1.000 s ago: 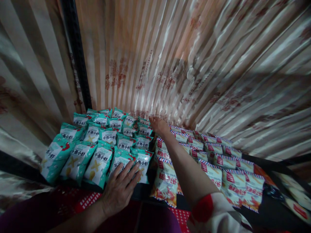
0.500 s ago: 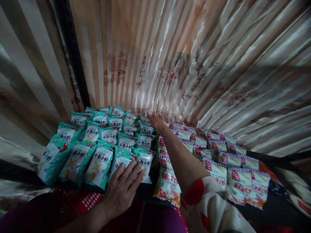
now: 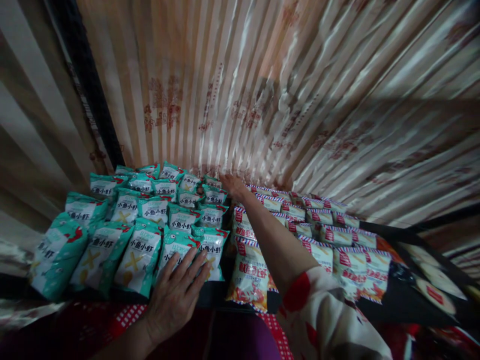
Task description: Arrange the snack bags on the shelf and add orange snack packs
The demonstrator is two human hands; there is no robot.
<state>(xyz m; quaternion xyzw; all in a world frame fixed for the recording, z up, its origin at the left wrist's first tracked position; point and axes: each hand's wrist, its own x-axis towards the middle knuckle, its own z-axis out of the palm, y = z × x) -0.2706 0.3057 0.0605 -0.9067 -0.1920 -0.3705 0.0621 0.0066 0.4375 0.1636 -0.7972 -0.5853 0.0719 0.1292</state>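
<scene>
My left hand [image 3: 176, 292] lies with its fingers outstretched on the lower front of a teal snack bag [image 3: 176, 247] in the front row. Rows of the same teal and white bags stand upright to the left and behind it. Beyond them my right hand [image 3: 233, 187] reaches to the back of the shelf, at the right edge of the rear teal bag [image 3: 213, 182]. Its fingers look extended, though their tips are partly hidden and dim. The right forearm crosses over the white snack bags [image 3: 247, 275] with striped edges, which stand in rows on the right.
A black shelf [image 3: 397, 295] carries the bags. Flat round-looking packs [image 3: 435, 295] lie at its right end. Striped plastic sheeting [image 3: 210, 100] hangs behind, with a dark upright post [image 3: 88, 80] on the left. Red checked cloth [image 3: 129, 315] shows below the front edge.
The view has shifted slightly, so the bags appear farther left. Both hands keep about the same places: the left on the front teal bag, the right at the back row.
</scene>
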